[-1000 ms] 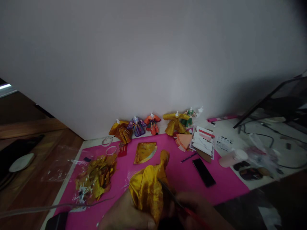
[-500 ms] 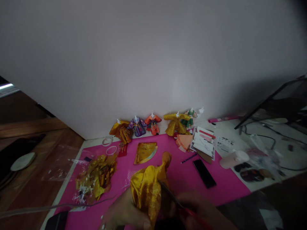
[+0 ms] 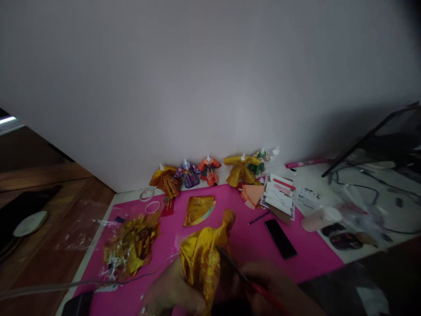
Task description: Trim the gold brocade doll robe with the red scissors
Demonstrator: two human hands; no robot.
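Observation:
At the bottom centre, my left hand (image 3: 174, 289) is closed on the lower left part of a shiny gold cloth garment (image 3: 205, 250), whose narrow end points up and right. My right hand (image 3: 266, 281), dim and partly cut off by the lower edge, grips a tool with a red handle and dark metal blades (image 3: 235, 267). The tool's tip touches the gold cloth near its middle. It looks like scissors, though the fingers hide part of it. Beyond the garment, a fan-shaped gold cloth piece (image 3: 199, 210) lies on the pink mat (image 3: 243, 237).
Small dressed figures, one in a red robe (image 3: 209, 170), line the wall. Gold scraps (image 3: 134, 245) are heaped at left near white rings (image 3: 153, 207). A black phone (image 3: 280, 238), papers (image 3: 279, 195), and a pale bottle (image 3: 320, 219) are at right. A cord crosses the lower left.
My hands and the gold garment have barely moved. The tool still touches the cloth at nearly the same spot.

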